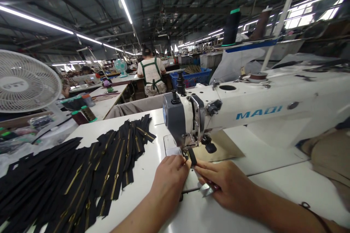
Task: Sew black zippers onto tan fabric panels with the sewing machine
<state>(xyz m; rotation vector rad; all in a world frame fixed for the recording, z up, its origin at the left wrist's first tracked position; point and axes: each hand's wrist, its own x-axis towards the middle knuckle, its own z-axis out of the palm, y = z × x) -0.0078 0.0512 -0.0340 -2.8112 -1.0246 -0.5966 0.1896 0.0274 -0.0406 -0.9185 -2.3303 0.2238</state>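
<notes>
A short black zipper (193,157) with brass teeth lies at the needle area of the white sewing machine (262,103), beneath the presser foot. My left hand (171,174) is closed, its fingertips pinching the zipper's near left end. From the right, my right hand (226,180) presses its fingertips against the zipper tape. Tucked under that hand's curled fingers is a pair of thread snips (208,188), with metal blades and a reddish handle. Beside my left arm, many loose black zippers (117,156) with brass teeth are spread over the table (147,167).
A beige fabric piece (222,145) lies under the machine arm. At left stand a white fan (24,83) and thread cones (84,114). Tan fabric (330,160) is heaped at right. Ahead, a person (151,69) in a green-strapped apron faces away, near a blue basket (190,78).
</notes>
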